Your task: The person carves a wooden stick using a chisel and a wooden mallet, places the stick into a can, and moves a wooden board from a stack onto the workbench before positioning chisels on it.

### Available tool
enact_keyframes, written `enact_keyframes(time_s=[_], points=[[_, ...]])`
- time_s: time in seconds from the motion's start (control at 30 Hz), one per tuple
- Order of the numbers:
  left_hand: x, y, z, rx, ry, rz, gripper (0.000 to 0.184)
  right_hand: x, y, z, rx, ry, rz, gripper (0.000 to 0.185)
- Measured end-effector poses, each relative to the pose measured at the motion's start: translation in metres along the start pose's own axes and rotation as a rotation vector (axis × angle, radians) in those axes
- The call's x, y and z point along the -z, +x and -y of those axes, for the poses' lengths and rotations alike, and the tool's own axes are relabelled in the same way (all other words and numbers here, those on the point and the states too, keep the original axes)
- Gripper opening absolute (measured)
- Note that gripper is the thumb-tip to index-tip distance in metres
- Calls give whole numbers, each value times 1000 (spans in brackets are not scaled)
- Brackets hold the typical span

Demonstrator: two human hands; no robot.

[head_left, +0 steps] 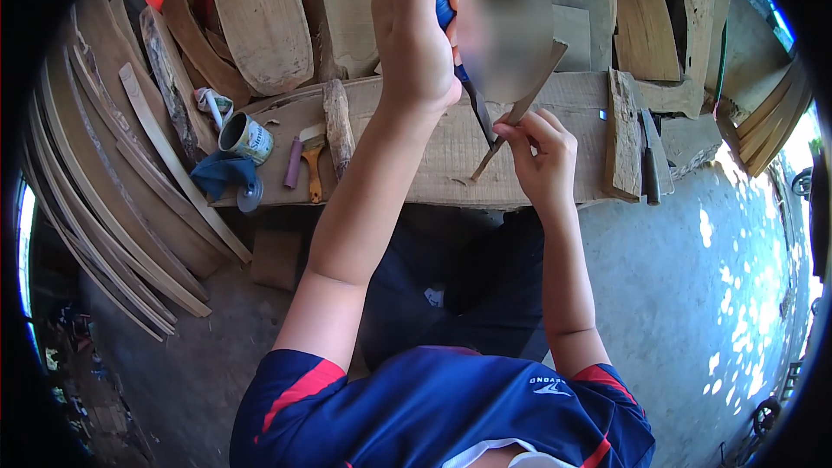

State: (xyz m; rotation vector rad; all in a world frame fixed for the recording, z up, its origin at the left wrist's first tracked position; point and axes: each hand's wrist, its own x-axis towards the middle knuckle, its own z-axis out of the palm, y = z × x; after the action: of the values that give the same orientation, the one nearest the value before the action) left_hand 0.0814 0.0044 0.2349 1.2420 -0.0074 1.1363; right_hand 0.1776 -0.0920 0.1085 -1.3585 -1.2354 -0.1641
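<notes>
My left hand (416, 35) is raised over the bench with its fingers wrapped round a blue-handled knife (476, 102). The knife's dark, narrow blade points down, and its tip meets a thin wooden strip (537, 91). Between thumb and fingertips, my right hand (544, 152) pinches that strip near its middle. The strip slants, with its lower end at the surface of the wooden bench (416, 175). A blurred patch hides part of the view just right of my left hand, including the area beside the knife's handle.
A brush (315, 169), a purple-handled tool (293, 165), a tin can (247, 139) and a blue cloth (217, 175) are at the bench's left. A dark-handled blade (650, 160) lies beside a wood block (622, 134) at right. Boards (260, 17) lean behind; long curved strips (113, 199) stand left.
</notes>
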Motion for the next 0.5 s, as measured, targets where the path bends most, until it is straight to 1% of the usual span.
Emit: enact_keyframes(time_s=[0.1,0.13,0.17,0.23,0.27,0.33,0.37,0.43,0.47,0.5], points=[[-4,1,1,29,-8,4,28,2,-1,-2,5,-4,4,8],[2,22,7,-466,-153,557,34,2,-1,-1,20,9,2,13],[9,20,17,-468,-153,556,34,5,0,3,21,8,4,13],[-2,5,11,-65,-39,112,28,12,4,18,-88,-14,77,32],[-3,5,12,-57,-69,121,28,13,5,18,-85,-14,74,32],[-6,6,11,-51,-56,120,28,16,7,17,-24,-126,194,44],[-7,7,10,-44,-43,116,28,17,8,14,-22,-129,192,44],[-5,8,13,-46,-57,142,28,15,12,8,92,-54,213,42],[-4,8,15,-45,-67,166,28,17,13,8,92,-55,215,42],[-5,9,13,-44,-66,164,28,20,17,13,2,-8,294,40]])
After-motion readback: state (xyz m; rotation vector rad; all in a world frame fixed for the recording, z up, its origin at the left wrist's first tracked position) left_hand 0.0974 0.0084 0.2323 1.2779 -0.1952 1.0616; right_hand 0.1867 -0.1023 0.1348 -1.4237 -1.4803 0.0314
